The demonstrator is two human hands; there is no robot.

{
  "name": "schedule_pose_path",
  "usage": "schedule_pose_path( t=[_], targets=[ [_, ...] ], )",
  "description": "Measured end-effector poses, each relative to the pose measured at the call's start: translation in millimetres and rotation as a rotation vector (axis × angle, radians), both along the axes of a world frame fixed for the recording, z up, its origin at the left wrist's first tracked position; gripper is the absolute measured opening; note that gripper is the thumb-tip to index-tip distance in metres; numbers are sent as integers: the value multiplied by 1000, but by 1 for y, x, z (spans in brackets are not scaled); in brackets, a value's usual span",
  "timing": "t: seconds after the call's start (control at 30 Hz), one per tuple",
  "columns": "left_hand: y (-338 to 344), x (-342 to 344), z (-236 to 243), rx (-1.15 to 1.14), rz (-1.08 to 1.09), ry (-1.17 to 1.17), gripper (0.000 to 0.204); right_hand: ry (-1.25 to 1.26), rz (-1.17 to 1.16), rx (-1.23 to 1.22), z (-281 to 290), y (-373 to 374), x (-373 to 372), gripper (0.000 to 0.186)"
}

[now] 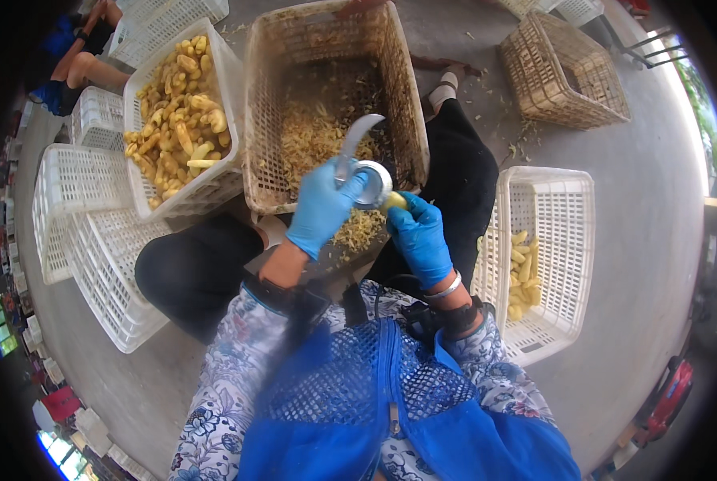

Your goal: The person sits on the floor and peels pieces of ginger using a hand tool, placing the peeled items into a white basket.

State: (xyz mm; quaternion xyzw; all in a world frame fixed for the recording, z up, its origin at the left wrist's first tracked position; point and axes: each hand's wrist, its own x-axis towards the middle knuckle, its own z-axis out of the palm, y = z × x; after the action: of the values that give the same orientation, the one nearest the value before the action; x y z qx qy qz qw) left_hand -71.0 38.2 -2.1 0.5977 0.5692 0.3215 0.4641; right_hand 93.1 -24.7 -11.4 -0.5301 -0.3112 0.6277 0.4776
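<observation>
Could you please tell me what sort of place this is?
Probably a produce-processing area, judging by the crated yellowish produce, the pale peelings and the curved metal blade.

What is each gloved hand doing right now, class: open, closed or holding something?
Left hand: closed, holding a curved-bladed metal tool.
Right hand: closed, holding a yellowish vegetable.

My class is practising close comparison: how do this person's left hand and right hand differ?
The left hand grips a curved blade; the right hand holds a pale yellow piece. The left hand's glove looks lighter blue than the right hand's. A pale bangle circles the wrist of the right hand; none shows at the left hand's. Both hands are gloved in blue.
</observation>
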Motion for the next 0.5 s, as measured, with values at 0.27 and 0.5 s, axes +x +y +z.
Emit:
schedule_pose_path(
  t=[0.27,0.5],
  targets=[
    [-9,16,11,148,26,7,29,72,-30,-199,9,3,13,25],
    [0,-42,1,-200,417,-130,27,262,-161,-173,26,3,49,25]
  ],
)
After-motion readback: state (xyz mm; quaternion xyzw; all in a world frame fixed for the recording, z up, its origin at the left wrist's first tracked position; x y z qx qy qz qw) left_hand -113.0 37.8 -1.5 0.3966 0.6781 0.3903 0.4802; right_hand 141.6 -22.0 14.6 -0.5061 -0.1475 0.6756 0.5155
